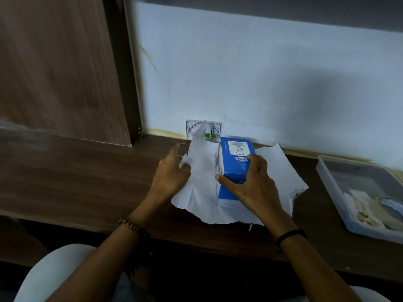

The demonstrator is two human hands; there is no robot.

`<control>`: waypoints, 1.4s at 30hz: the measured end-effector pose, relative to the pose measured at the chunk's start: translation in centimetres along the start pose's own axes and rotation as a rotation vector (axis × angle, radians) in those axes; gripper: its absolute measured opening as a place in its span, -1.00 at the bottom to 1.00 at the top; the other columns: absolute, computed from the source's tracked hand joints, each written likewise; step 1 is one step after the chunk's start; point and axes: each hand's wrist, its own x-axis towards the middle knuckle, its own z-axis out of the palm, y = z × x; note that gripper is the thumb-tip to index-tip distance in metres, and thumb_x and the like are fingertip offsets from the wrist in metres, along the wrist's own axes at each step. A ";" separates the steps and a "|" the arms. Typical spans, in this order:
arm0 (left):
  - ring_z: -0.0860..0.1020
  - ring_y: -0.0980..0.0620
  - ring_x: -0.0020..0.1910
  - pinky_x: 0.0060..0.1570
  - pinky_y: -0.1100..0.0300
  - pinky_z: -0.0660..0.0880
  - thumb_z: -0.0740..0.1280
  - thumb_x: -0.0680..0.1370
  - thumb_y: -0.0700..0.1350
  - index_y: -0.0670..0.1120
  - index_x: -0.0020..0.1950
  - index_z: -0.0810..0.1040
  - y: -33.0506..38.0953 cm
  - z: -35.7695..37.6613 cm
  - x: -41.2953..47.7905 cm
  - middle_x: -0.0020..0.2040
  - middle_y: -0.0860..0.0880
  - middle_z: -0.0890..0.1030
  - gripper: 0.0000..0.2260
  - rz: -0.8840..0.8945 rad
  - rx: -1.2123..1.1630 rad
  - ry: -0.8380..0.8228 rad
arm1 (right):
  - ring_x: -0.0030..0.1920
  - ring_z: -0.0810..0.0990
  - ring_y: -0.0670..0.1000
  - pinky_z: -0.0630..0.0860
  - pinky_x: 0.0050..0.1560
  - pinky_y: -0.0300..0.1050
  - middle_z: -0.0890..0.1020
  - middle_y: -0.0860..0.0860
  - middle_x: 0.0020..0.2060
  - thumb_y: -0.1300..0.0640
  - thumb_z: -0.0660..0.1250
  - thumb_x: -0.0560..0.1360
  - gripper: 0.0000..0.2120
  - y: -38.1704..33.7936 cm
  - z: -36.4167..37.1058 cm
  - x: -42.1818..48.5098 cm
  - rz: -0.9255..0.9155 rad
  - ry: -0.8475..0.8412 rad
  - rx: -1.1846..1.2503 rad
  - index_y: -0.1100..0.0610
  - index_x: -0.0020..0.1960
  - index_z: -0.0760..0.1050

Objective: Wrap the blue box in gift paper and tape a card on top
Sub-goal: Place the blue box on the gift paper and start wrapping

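The blue box [236, 159] stands on a white sheet of gift paper [281, 175] spread on the dark wooden desk. My right hand [250, 184] grips the box from the near right side, thumb on its front left edge and fingers over the top. My left hand [172, 171] pinches the paper's left flap [200, 158] and holds it lifted against the box's left side. The flap's tip reaches up in front of a small patterned card [192, 128] that leans on the wall behind.
A clear plastic tray [331, 182] with a tape roll [392, 205] and small items sits at the desk's right. A pale wall runs close behind the box. A wooden panel [58, 68] rises at the left. The desk's front edge [87, 223] lies near my wrists.
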 end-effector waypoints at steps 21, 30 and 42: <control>0.60 0.08 -0.20 -0.20 0.06 0.61 0.27 0.58 -0.16 -0.04 0.58 0.12 0.8 0.0 0.3 0.07 -0.09 0.63 -0.40 -0.021 -0.216 -0.028 | -0.13 0.53 -0.19 0.45 -0.40 -0.45 0.46 -0.02 0.28 -0.15 0.27 0.56 -0.49 1.4 -1.1 1.3 0.076 -0.039 0.412 0.06 0.39 0.21; 0.66 -0.06 -0.37 -0.14 -0.11 0.63 0.26 0.53 -0.10 0.04 0.56 0.15 1.2 -0.7 0.8 -0.27 -0.04 0.67 -0.39 0.012 -0.160 0.012 | 0.01 0.56 -0.08 0.54 -0.30 -0.33 0.42 -0.05 0.23 -0.19 0.28 0.53 -0.48 0.8 -1.0 0.3 0.018 -0.095 0.383 0.01 0.36 0.22; 0.64 0.09 -0.17 -0.28 0.25 0.53 0.13 0.67 -0.04 0.02 0.22 0.44 -1.4 0.9 0.9 0.00 -0.02 0.66 -0.83 -0.249 -0.734 0.232 | 0.11 0.43 -0.13 0.41 -0.38 -0.46 0.39 0.05 0.41 -0.16 0.18 0.59 -0.53 0.1 -1.4 0.4 0.031 -0.038 0.435 0.07 0.38 0.25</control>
